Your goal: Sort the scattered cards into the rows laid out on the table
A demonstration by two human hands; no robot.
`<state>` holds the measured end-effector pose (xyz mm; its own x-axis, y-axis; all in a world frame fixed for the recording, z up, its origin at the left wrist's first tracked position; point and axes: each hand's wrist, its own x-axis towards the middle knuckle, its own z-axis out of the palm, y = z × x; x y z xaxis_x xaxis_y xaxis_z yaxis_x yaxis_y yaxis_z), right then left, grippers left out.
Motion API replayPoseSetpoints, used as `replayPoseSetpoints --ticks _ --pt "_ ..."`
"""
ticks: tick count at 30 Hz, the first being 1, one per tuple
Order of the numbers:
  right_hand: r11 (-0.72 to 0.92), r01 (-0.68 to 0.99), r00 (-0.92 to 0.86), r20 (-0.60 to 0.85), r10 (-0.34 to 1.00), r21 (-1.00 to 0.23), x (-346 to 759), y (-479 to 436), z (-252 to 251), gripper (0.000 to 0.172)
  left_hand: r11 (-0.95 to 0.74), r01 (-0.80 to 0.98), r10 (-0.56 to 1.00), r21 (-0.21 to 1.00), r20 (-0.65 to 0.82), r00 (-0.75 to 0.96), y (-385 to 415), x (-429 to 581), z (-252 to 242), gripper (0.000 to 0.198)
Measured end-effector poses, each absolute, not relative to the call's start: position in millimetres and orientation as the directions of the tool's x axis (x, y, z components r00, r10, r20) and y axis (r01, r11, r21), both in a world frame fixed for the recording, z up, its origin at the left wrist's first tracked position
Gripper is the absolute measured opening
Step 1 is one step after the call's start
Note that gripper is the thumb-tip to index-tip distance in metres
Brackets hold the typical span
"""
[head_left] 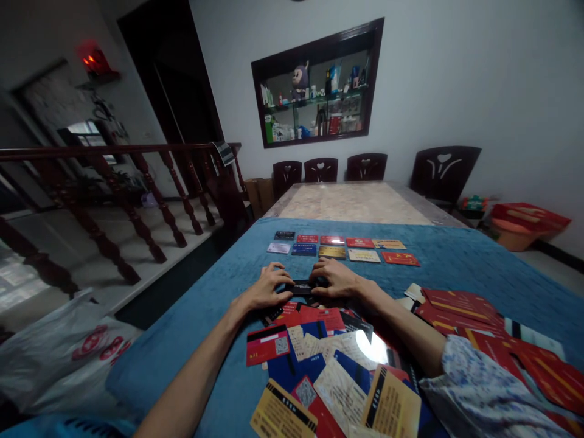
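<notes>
Here the black card (pixel 301 288) is held, long axis side to side, between the card pile (pixel 296 367) and the card rows (pixel 332 252), its ends pinched by half-curled fingers (pixel 280 278) of left hand (pixel 264 288) and right hand (pixel 337 278) alike.

A home's dining area, dark heart-cut chairs (pixel 444 167) are standing around a long table (pixel 356 204), a blue cloth (pixel 214 280) is covering its near part, a plush toy (pixel 300 84) is sitting among bottles in a wall niche (pixel 319 47), a turned-wood railing (pixel 137 148) is running along the left.
</notes>
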<state>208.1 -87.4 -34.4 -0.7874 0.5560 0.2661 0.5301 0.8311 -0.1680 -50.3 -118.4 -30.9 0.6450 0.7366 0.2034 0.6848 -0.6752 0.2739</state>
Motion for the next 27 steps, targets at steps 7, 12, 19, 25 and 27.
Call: replayPoseSetpoints --ticks 7,12,19,25,27 --pt "0.844 0.499 -0.786 0.306 0.537 -0.197 206 -87 -37 0.028 -0.641 0.694 0.765 0.327 0.199 0.613 -118 -60 -28 0.021" --pt "0.88 0.423 -0.799 0.37 0.474 -0.214 203 -87 -36 0.022 -0.616 0.693 0.784 0.374 0.208 0.585 -112 -67 -31 0.02" --pt "0.841 0.496 -0.713 0.451 0.537 -0.217 202 -83 -45 0.018 -0.631 0.649 0.774 0.426 0.294 0.561 -104 -70 -38 0.025" --pt "0.817 0.533 -0.675 0.471 0.568 -0.22 199 -82 -50 0.018 -0.644 0.635 0.765 0.427 0.374 0.524 -103 -69 -40 0.025" --pt "0.806 0.546 -0.665 0.467 0.582 -0.228 199 -82 -51 0.019 -0.638 0.638 0.769 0.431 0.387 0.508 -103 -68 -40 0.025"
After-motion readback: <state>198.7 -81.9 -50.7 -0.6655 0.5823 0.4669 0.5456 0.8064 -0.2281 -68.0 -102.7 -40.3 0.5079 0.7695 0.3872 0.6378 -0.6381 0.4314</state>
